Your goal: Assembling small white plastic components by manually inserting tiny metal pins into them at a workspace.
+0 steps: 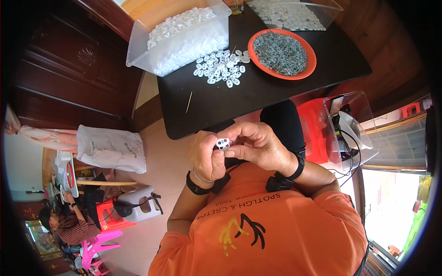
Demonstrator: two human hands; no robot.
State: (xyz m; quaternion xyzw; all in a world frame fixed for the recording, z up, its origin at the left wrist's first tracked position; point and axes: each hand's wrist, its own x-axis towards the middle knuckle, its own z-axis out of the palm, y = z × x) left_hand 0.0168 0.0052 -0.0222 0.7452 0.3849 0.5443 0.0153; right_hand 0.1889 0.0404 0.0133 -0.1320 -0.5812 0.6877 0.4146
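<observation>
Small white plastic oval piece [223, 143] (2 dark holes) between both hands [235, 149].

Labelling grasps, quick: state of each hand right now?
Left hand: closed, fingers pinching the small white part.
Right hand: closed, fingers on the same part.

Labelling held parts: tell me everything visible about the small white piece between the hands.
The small white piece looks like glossy plastic, roughly oval, with two dark holes facing the camera. It is pinched between fingers of the left hand and the right hand, held up in front of the orange shirt, below the black table's near edge.
</observation>
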